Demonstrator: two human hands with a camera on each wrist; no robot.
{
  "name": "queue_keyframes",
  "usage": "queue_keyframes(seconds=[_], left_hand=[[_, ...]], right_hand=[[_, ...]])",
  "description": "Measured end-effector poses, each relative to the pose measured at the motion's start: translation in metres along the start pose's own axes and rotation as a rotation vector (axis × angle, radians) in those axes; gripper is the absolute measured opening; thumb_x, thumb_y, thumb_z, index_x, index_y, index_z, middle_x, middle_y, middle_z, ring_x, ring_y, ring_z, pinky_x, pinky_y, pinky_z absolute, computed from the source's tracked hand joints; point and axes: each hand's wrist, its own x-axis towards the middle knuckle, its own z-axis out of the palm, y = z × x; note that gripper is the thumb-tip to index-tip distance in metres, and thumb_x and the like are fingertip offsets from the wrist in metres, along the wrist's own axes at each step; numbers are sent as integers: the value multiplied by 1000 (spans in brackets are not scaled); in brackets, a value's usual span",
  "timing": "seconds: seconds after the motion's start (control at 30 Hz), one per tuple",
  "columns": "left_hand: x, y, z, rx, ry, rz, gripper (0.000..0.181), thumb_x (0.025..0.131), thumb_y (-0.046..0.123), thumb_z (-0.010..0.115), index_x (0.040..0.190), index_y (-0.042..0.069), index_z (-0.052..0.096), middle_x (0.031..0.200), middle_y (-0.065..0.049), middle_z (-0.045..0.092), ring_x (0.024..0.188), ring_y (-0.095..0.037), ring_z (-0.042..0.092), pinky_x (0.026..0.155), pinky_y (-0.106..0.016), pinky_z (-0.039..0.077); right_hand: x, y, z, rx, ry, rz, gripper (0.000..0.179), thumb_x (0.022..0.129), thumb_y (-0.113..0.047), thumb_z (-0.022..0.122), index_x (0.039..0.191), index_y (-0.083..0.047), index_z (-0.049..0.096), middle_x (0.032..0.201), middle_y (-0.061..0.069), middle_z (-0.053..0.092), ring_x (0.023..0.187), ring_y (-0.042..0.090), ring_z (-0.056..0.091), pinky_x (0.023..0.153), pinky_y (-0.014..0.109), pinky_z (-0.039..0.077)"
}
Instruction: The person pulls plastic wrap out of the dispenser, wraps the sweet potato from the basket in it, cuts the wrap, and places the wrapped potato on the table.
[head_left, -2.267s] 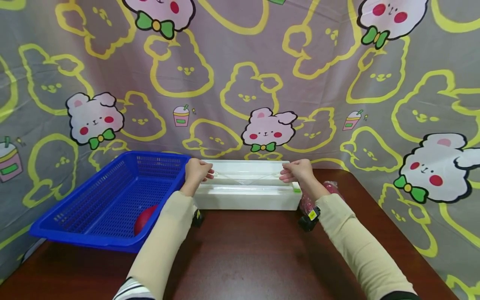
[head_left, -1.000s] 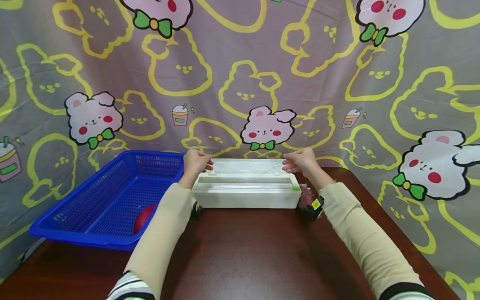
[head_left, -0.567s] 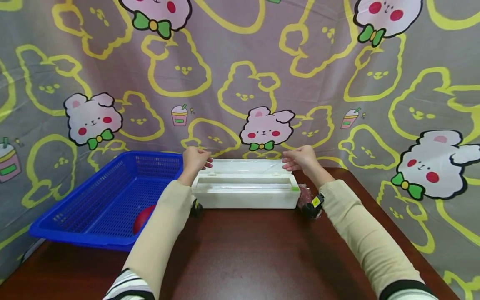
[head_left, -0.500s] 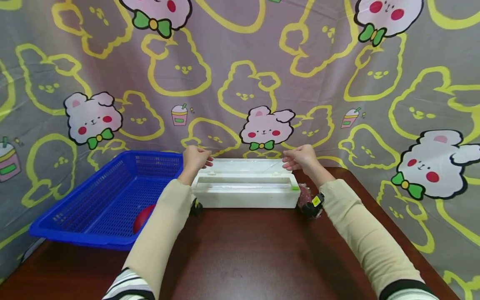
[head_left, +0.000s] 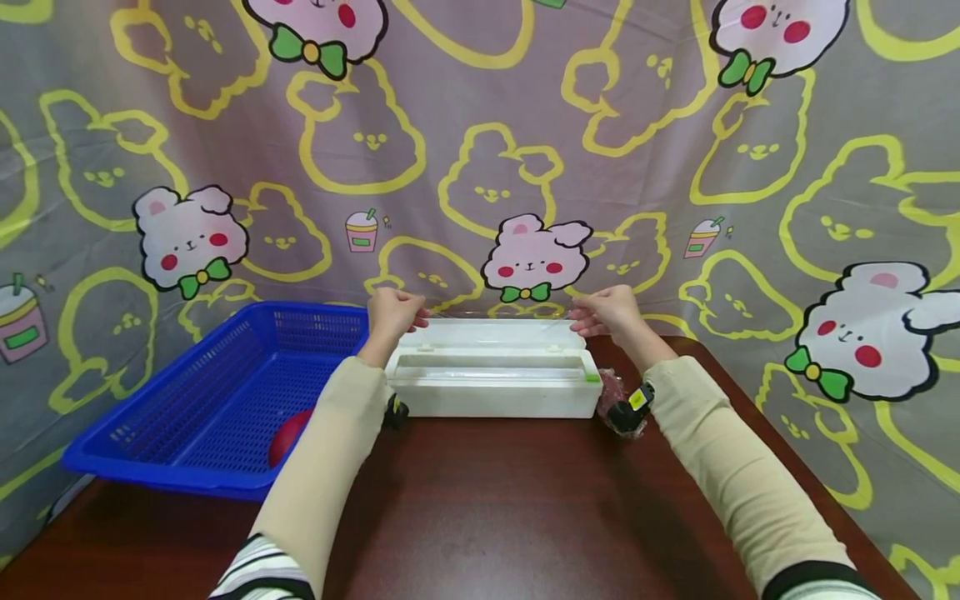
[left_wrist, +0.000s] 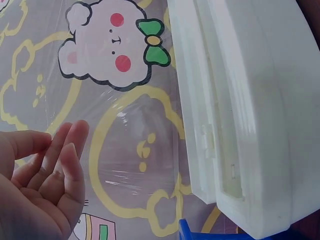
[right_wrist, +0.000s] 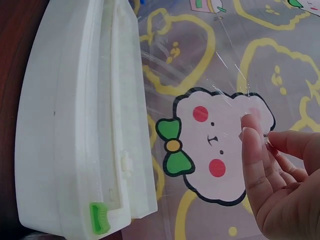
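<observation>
A white cling film dispenser box [head_left: 495, 398] stands on the table with its lid [head_left: 498, 333] raised at the back. From it a clear sheet of cling film [left_wrist: 125, 135] stretches up, taut and creased, between both hands. My left hand [head_left: 392, 317] pinches the film's left corner between thumb and fingers, above the lid's left end. My right hand [head_left: 611, 312] pinches the right corner in the same way, seen closely in the right wrist view. A green slider [right_wrist: 100, 218] sits at the dispenser's right end. The film's lower part is hard to make out.
To the left is a blue plastic basket [head_left: 172, 479] with a red round thing [head_left: 287, 437] in it, partly behind the left forearm. A red film-wrapped bundle [head_left: 611, 387] lies right of the dispenser. A patterned cloth [head_left: 450, 192] hangs behind the brown table [head_left: 487, 500].
Both hands have risen from in front of the raised lid to its top edge, drawing the film up and out. The dispenser, tilted towards me at first, now sits level.
</observation>
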Motion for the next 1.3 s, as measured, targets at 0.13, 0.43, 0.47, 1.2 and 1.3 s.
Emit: queue_keyframes(seconds=[0.13, 0.43, 0.47, 1.2, 1.3], left_hand=[[0, 1, 0, -14, 7, -9, 23, 85, 13, 56, 93, -6, 67, 74, -13, 66, 51, -10, 61, 55, -29, 51], [1, 7, 0, -47, 24, -3, 23, 84, 9, 54, 95, -8, 65, 76, -16, 66, 50, -11, 61, 46, -20, 46], [1, 8, 0, -54, 24, -3, 24, 84, 9, 54, 96, -9, 65, 75, -16, 66, 49, -10, 60, 45, -19, 46], [9, 23, -3, -112, 50, -28, 22, 84, 9, 57, 96, -8, 65, 59, -3, 60, 52, -15, 62, 42, -18, 45], [9, 25, -4, -113, 52, -16, 24, 84, 10, 58, 96, -10, 64, 59, -4, 61, 52, -16, 63, 43, -18, 46]], right_hand=[[0, -1, -2, 13, -11, -2, 33, 88, -13, 56, 106, 15, 53, 63, 9, 64, 49, 15, 61, 55, 32, 52], [-5, -9, -6, 35, -3, -13, 28, 87, -11, 57, 99, 15, 58, 70, 16, 65, 49, 17, 61, 58, 36, 52], [-5, -9, -7, 36, -4, -20, 29, 87, -11, 57, 98, 15, 58, 70, 15, 65, 50, 17, 62, 58, 36, 52], [1, -19, -9, 100, 30, -89, 23, 86, -7, 58, 96, 14, 57, 59, 7, 63, 50, 16, 62, 52, 29, 52], [0, -21, -10, 143, 14, -106, 15, 83, -5, 62, 87, 9, 61, 61, 9, 64, 51, 17, 63, 52, 28, 51]])
